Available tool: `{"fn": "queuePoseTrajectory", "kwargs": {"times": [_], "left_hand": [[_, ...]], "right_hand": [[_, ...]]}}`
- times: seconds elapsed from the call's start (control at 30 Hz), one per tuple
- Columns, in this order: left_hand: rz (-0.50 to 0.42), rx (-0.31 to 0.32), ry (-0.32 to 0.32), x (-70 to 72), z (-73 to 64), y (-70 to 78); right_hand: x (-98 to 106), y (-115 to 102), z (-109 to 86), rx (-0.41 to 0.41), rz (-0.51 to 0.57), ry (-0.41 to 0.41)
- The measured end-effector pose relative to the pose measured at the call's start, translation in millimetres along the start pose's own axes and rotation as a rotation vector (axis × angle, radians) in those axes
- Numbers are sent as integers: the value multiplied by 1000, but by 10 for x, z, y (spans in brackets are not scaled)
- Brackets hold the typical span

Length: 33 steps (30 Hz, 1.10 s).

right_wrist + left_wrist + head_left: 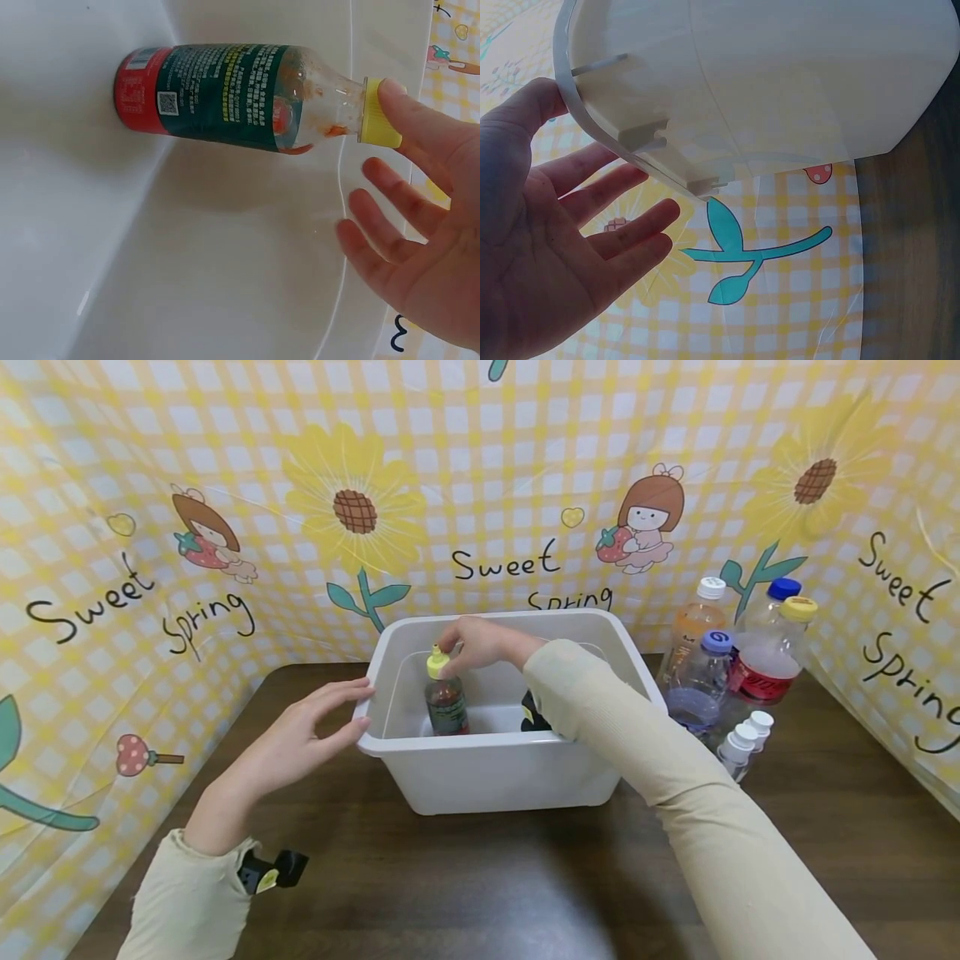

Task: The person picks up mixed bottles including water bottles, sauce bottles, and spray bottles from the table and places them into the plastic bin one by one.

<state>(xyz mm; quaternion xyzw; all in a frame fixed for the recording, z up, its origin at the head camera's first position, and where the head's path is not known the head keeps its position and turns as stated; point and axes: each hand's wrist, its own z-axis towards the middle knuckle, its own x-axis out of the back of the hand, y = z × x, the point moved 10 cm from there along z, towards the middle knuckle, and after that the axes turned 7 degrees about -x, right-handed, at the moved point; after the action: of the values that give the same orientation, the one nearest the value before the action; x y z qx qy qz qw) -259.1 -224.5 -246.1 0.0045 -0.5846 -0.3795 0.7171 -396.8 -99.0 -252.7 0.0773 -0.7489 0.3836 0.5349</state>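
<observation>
A sauce bottle (pixel 225 97) with a yellow cap (pixel 381 112) and a green and red label stands upright inside the white plastic tub (pixel 495 777). Red sauce residue clings to its clear neck. My right hand (pixel 483 643) pinches the cap between thumb and index finger, while the other fingers spread loosely beside it in the right wrist view. At the tub's left rim, my left hand (pixel 303 735) touches the edge with fairly straight, spread fingers. The left wrist view shows the left hand (pixel 562 217) against the rim from outside.
Right of the tub stand several bottles: an orange-tinted one with a white cap (pixel 711 587), a clear one with a purple cap (pixel 716 642), one with a red label (pixel 763 677), and small white-capped ones (pixel 738 743). A patterned cloth (pixel 480 485) hangs behind the brown table (pixel 450 877).
</observation>
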Motion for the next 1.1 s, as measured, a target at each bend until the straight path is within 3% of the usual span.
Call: {"fn": "queuePoseTrajectory", "kwargs": {"times": [0.23,0.5,0.8,1.1], "left_hand": [[-5,-2,8,2,-12,-15],[-15,-16,19,16,-24,10],[-17,-22,18,16,-7,7],[-23,-8,14,2,-1,-20]], "right_hand": [[74,-20,-42,-16,73,-15],[416,-153,-234,19,125,45],[743,-201,-557,52,213,90],[1030,-79,-1057,89,168,202]]}}
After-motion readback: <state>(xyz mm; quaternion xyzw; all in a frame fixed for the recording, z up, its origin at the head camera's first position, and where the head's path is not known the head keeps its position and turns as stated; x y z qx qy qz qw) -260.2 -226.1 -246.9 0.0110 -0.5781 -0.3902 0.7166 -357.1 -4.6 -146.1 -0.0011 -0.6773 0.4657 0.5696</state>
